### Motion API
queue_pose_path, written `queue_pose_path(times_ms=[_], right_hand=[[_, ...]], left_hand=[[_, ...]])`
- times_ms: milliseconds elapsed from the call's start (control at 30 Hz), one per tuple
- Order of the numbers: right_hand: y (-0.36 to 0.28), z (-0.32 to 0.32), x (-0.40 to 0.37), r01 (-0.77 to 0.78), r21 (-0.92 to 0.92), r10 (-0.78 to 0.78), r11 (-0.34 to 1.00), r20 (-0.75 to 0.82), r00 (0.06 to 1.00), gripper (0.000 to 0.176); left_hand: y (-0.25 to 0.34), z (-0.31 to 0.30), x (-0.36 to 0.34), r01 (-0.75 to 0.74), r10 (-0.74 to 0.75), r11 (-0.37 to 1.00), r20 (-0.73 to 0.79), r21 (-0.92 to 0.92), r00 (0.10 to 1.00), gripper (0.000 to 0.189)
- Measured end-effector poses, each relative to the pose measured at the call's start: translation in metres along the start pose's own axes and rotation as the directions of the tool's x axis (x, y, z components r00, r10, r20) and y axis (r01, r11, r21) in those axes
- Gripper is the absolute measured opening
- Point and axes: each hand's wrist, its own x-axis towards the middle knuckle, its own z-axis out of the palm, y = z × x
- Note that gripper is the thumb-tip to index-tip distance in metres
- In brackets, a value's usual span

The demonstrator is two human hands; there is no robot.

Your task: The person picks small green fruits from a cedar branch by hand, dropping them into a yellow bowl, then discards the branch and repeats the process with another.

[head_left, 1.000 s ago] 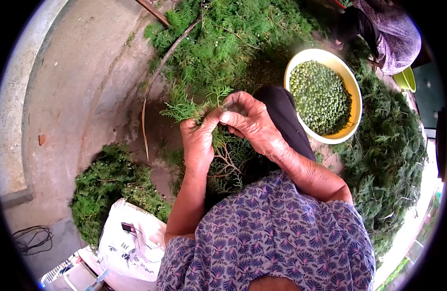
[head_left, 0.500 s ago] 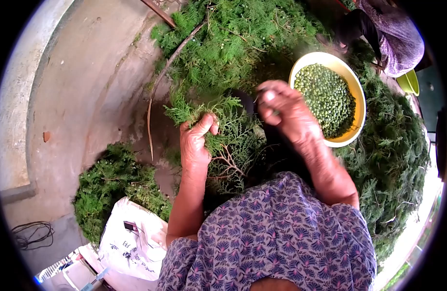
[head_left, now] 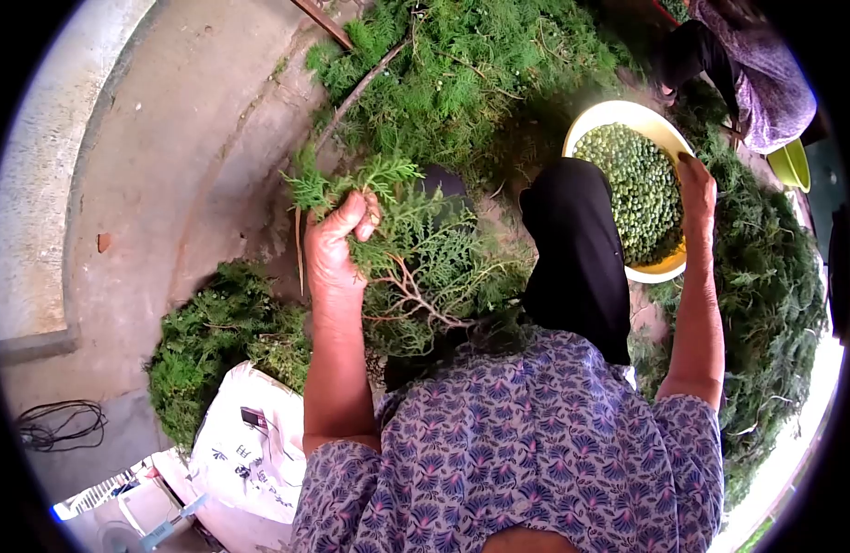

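The left hand (head_left: 337,244) has its fingers closed around a leafy branch (head_left: 425,247) near the middle of the scene, while the right hand (head_left: 697,194) lies over the right rim of the yellow bowl (head_left: 617,111) of green berries (head_left: 632,184), and I cannot tell if its fingers hold something.

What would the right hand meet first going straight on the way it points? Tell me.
The right hand points over the yellow bowl. Its rim or the green seeds inside probably come first, though depth is unclear.
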Motion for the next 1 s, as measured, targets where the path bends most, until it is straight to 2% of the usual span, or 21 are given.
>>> queue_pose_path(times_ms=[33,67,133,167,200,233,333,400,467,533,567,600,667,700,733,800,833,867,933,967,1000], right_hand=[[-0.038,0.008,-0.015,0.039,0.015,-0.039,0.999,0.034,0.999,0.026],[-0.072,0.021,-0.03,0.079,0.034,-0.081,0.996,0.063,0.995,0.023],[-0.122,0.051,-0.059,0.186,0.278,-0.244,0.942,0.189,0.951,0.02],[-0.152,0.057,-0.074,0.125,0.213,-0.208,0.969,0.428,0.88,0.024],[-0.169,0.071,-0.089,0.144,0.312,-0.293,0.939,0.508,0.81,0.024],[-0.177,0.085,-0.099,-0.049,0.473,-0.316,0.88,0.658,0.684,0.025],[-0.188,0.122,-0.123,-0.437,0.512,-0.32,0.74,0.839,0.441,0.038],[-0.197,0.13,-0.131,-0.467,0.561,-0.41,0.683,0.824,0.39,0.041],[-0.196,0.135,-0.135,-0.424,0.588,-0.428,0.688,0.802,0.417,0.034],[-0.198,0.131,-0.136,-0.364,0.525,-0.325,0.769,0.812,0.484,0.026],[-0.199,0.133,-0.138,-0.279,0.575,-0.353,0.769,0.746,0.564,0.02],[-0.198,0.133,-0.137,-0.277,0.572,-0.352,0.772,0.748,0.563,0.02],[-0.198,0.135,-0.136,-0.175,0.603,-0.405,0.778,0.696,0.593,0.026],[-0.199,0.135,-0.135,0.079,0.599,-0.513,0.797,0.603,0.611,0.026],[-0.202,0.134,-0.134,0.081,0.597,-0.513,0.798,0.604,0.61,0.026],[-0.207,0.131,-0.134,0.285,0.567,-0.596,0.773,0.493,0.634,0.027],[-0.204,0.133,-0.13,0.478,0.574,-0.736,0.665,0.396,0.549,0.025],[-0.201,0.134,-0.129,0.473,0.571,-0.731,0.671,0.402,0.551,0.025],[-0.195,0.133,-0.128,0.745,0.349,-0.818,0.568,0.334,0.468,0.039],[-0.194,0.129,-0.126,0.473,0.316,-0.568,0.823,0.454,0.686,0.043],[-0.185,0.123,-0.104,0.609,0.235,-0.652,0.758,0.322,0.687,0.039]], left_hand=[[0.005,0.0,0.002,-0.026,0.026,1.0,0.083,-0.006,0.996,0.024],[0.01,0.002,0.0,-0.04,0.035,0.997,0.079,0.061,0.996,0.026],[0.014,0.001,0.005,-0.062,0.054,0.996,0.12,0.062,0.991,0.025],[0.013,0.003,0.005,-0.06,0.051,0.996,0.128,0.061,0.99,0.025],[0.013,0.005,0.006,-0.055,0.048,0.997,0.139,0.045,0.989,0.024],[0.014,0.007,0.007,-0.052,0.048,0.998,0.149,0.028,0.988,0.025],[0.015,0.013,0.005,-0.042,0.04,0.999,0.121,0.018,0.992,0.024],[0.014,0.014,0.004,-0.043,0.038,0.998,0.12,0.035,0.992,0.024],[0.009,0.015,0.006,-0.024,0.022,0.999,0.068,0.021,0.997,0.021],[0.013,0.017,0.001,-0.012,0.002,0.989,0.072,0.148,0.997,0.017],[0.015,0.022,-0.001,-0.019,0.005,0.959,0.048,0.284,0.999,0.017],[0.015,0.029,-0.003,-0.02,0.011,0.91,0.024,0.414,1.0,0.018],[0.008,0.029,-0.002,-0.028,-0.029,0.868,0.107,0.497,0.994,0.025],[0.009,0.032,-0.002,-0.041,-0.045,0.808,0.131,0.588,0.99,0.025],[0.01,0.036,-0.003,-0.056,-0.065,0.738,0.153,0.672,0.986,0.025],[0.006,0.033,0.002,-0.061,-0.113,0.676,0.185,0.735,0.976,0.024],[0.004,0.032,0.003,-0.128,-0.07,0.686,0.24,0.717,0.968,0.018],[0.002,0.031,0.003,-0.192,-0.027,0.692,0.291,0.696,0.956,0.013],[0.001,0.024,0.002,-0.219,-0.025,0.671,0.316,0.709,0.948,0.015],[0.002,0.02,0.0,-0.184,-0.017,0.729,0.286,0.659,0.958,0.013],[0.003,0.016,-0.001,-0.153,-0.008,0.781,0.255,0.605,0.967,0.012]])
